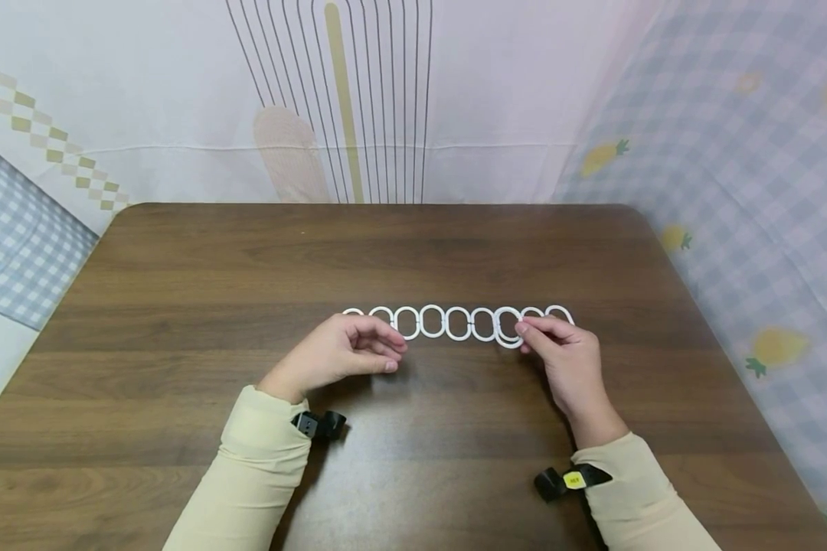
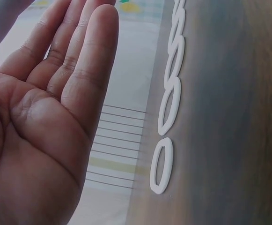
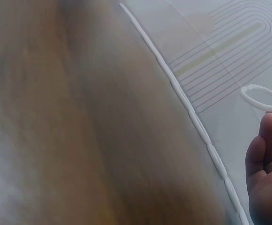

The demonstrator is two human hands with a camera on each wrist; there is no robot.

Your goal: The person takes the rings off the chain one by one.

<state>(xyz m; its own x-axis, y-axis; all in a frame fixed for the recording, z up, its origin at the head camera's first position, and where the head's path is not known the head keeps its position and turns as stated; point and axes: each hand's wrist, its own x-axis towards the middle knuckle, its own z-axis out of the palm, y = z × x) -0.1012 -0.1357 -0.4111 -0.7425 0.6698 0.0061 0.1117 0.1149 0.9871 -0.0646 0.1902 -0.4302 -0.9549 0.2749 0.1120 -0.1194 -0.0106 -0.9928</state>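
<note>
Between right thumb and fingertips, my right hand (image 1: pixel 570 363) pinches a white oval ring (image 1: pixel 509 345). In the right wrist view that held ring (image 3: pixel 244 97) is raised above the table, and in the head view it overlaps the row of rings. Several similar white oval rings (image 1: pixel 446 322) lie side by side in a line across the table. My left hand (image 1: pixel 348 350) hovers by the row's left part, fingers loosely bent and holding nothing; it hides part of the leftmost rings. In the left wrist view, a small gap separates the end ring (image 2: pixel 169 161) from its neighbour.
The brown wooden table (image 1: pixel 455 252) has rounded far corners. A patterned white cloth (image 1: pixel 496 92) hangs behind it, and a blue checked cloth (image 1: pixel 744 214) hangs on the right. Each wrist wears a black strap with a small camera (image 1: pixel 550 484).
</note>
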